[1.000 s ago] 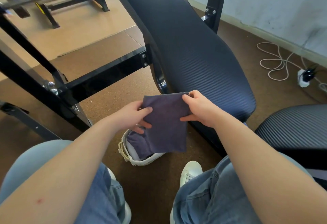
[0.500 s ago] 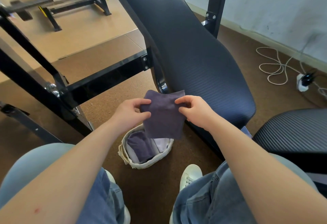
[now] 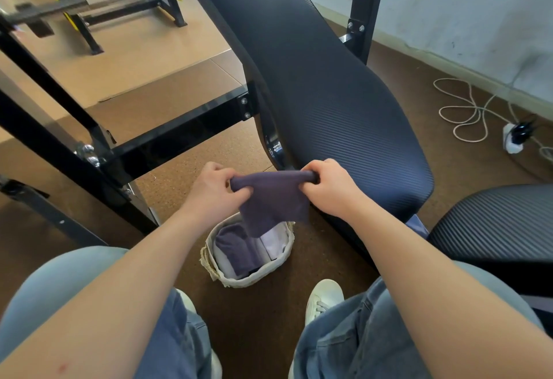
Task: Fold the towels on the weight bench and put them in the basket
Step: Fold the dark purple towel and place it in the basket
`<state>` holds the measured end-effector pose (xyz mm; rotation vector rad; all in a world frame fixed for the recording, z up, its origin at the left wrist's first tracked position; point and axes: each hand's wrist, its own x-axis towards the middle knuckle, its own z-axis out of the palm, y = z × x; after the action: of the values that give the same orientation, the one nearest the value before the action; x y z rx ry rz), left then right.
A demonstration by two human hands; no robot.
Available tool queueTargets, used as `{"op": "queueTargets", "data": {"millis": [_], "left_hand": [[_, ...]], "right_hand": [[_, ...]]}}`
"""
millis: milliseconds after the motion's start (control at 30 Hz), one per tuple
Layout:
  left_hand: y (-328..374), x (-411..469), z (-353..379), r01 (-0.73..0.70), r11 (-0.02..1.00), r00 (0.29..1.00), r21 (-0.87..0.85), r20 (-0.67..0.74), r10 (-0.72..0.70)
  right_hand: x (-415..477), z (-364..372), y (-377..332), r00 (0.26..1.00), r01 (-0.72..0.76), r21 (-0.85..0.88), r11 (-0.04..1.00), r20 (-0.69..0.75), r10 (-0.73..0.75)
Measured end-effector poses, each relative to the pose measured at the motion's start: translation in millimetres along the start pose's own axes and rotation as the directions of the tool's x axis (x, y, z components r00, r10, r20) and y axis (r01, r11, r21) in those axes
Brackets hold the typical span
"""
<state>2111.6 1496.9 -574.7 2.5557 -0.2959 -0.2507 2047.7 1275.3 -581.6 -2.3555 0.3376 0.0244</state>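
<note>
Has bunched the towel (image 3: 273, 199) tighter since 0.5 s ago. Pinches its 2 top corners with curled left hand (image 3: 209, 191) and right hand (image 3: 332, 188). Holds it above the basket (image 3: 254, 281), beside the bench (image 3: 314, 79).

Brown speckled floor (image 3: 254, 333); tan tiles (image 3: 134, 58) beyond. Pale scuffed wall (image 3: 463, 4) at right, white cable (image 3: 475, 109) coiled below. Black rack (image 3: 82, 31) far left.

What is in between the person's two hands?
A dark purple towel. In the head view its top edge spans from the left hand to the right hand; both grip it, and it hangs above the basket.
</note>
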Motion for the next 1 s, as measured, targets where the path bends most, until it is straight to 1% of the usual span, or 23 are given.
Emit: {"op": "queueTargets", "data": {"millis": [33, 100, 167, 267, 367, 500, 567, 600, 667, 733, 800, 900, 967, 1000], "left_hand": [[1, 2, 0, 0.035, 0.994, 0.999, -0.104, 0.011, -0.034], [3, 6, -1, 0.084, 0.948, 0.996, -0.307, 0.046, -0.074], [4, 7, -2, 0.08, 0.913, 0.996, -0.401, 0.057, -0.063], [0, 8, 0, 0.047, 0.901, 0.999, -0.431, 0.015, -0.045], [-1, 7, 1, 0.092, 0.866, 0.996, -0.492, 0.036, -0.085], [2, 2, 2, 0.149, 0.874, 0.987, -0.462, 0.023, -0.156], [2, 1, 3, 0.164, 0.86, 0.984, -0.483, 0.018, -0.177], [2, 1, 3, 0.165, 0.848, 0.984, -0.503, 0.026, -0.176], [1, 2, 1, 0.135, 0.842, 0.99, -0.522, 0.046, -0.13], [2, 0, -1, 0.071, 0.857, 0.996, -0.511, 0.076, -0.038], [2, -2, -4, -0.014, 0.868, 0.996, -0.497, 0.069, 0.056], [5, -4, -8, -0.14, 0.903, 0.987, -0.406, 0.017, 0.161], [5, -5, -8, -0.176, 0.929, 0.976, -0.325, 0.063, 0.206], [3, -5, -8, -0.193, 0.947, 0.97, -0.257, 0.093, 0.223]], "right_hand": [[1, -2, 0, 1.0, -0.013, 0.057, 0.998, -0.006, 0.013], [3, -6, -1, 0.999, -0.044, 0.182, 0.982, -0.007, 0.046], [3, -8, -2, 0.996, -0.089, 0.258, 0.962, 0.013, 0.088], [3, -5, 0, 0.99, -0.137, 0.336, 0.932, 0.024, 0.136], [3, -2, 1, 0.979, -0.191, 0.456, 0.869, 0.031, 0.199], [2, -2, 0, 0.952, -0.304, 0.567, 0.766, 0.156, 0.262], [2, -4, 0, 0.944, -0.329, 0.591, 0.737, 0.186, 0.272], [1, -4, 1, 0.945, -0.325, 0.591, 0.738, 0.175, 0.275], [1, -5, 1, 0.958, -0.282, 0.561, 0.778, 0.118, 0.262], [1, -8, 0, 0.977, -0.201, 0.503, 0.84, 0.046, 0.206], [0, -12, -3, 0.99, -0.133, 0.446, 0.885, 0.012, 0.142], [-2, -19, -3, 0.998, -0.034, 0.328, 0.944, 0.052, 0.018], [-3, -20, -1, 0.995, 0.011, 0.249, 0.968, 0.095, -0.036], [-5, -20, -1, 0.993, 0.037, 0.216, 0.976, 0.1, -0.06]]}}
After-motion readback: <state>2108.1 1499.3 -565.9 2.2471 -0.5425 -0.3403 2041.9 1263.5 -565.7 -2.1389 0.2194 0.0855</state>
